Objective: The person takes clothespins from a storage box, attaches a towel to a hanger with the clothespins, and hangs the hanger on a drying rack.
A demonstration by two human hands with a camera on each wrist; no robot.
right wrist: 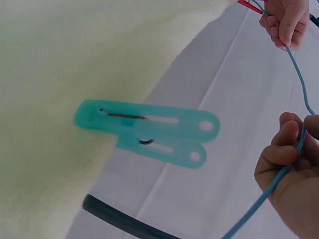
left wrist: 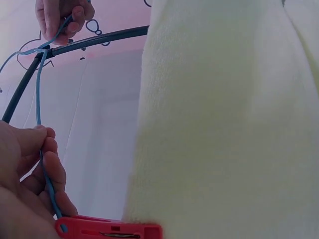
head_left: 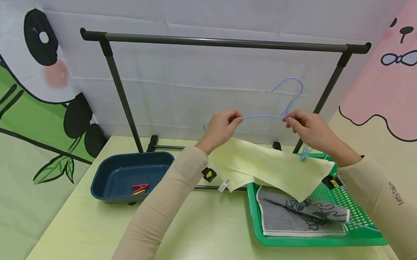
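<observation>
A blue wire clothes hanger [head_left: 261,116] is held up in the air, its hook pointing upward. My left hand [head_left: 220,128] grips the wire on the hanger's left side. With thumb and fingers, my right hand [head_left: 310,128] holds the wire just right of the hook's base. Below both hands hangs a pale yellow towel [head_left: 270,163] with a small white label. A teal clothespin [right wrist: 149,119] clips the towel's right end in the right wrist view. At the other end, a red clothespin [left wrist: 109,229] sits at the wire and towel edge, beside the left hand.
Behind the hands stands a dark drying rack [head_left: 226,43] with a horizontal top bar. On the table's left is a dark blue basin [head_left: 123,163] with red and yellow clothespins. A green basket [head_left: 253,221] at right holds a grey patterned towel [head_left: 274,218] and some blue wire.
</observation>
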